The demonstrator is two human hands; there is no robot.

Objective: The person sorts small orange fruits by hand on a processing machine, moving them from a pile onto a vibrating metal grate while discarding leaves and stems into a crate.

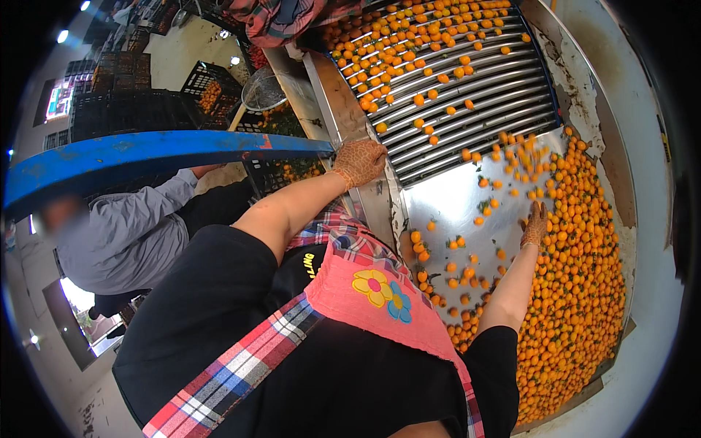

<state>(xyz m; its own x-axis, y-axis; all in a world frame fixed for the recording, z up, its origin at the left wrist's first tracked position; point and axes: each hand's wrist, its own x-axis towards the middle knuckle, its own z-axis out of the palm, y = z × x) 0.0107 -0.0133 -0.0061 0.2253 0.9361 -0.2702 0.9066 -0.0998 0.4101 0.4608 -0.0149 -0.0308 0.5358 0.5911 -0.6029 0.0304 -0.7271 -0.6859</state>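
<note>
My left hand (360, 162), in a brown patterned glove, is closed over the metal side rim (381, 191) of a sorting machine, its fingers curled. To the right, my right hand (535, 223), gloved alike, is held with fingers stretched out at the edge of a large heap of orange cherry tomatoes (577, 270). Several loose tomatoes in front of its fingertips are blurred by motion. Under them lies a smooth metal sheet (445, 208) with scattered tomatoes and bits of green stem. Beyond it, more tomatoes sit on a bed of metal rollers (467, 120).
A blue metal bar (168, 150) crosses at the left. Near it are black crates (208, 80) with tomatoes and a round mesh strainer (263, 90). A person in a grey top (135, 233) is at the far left. Plaid fabric (281, 20) shows at the top edge.
</note>
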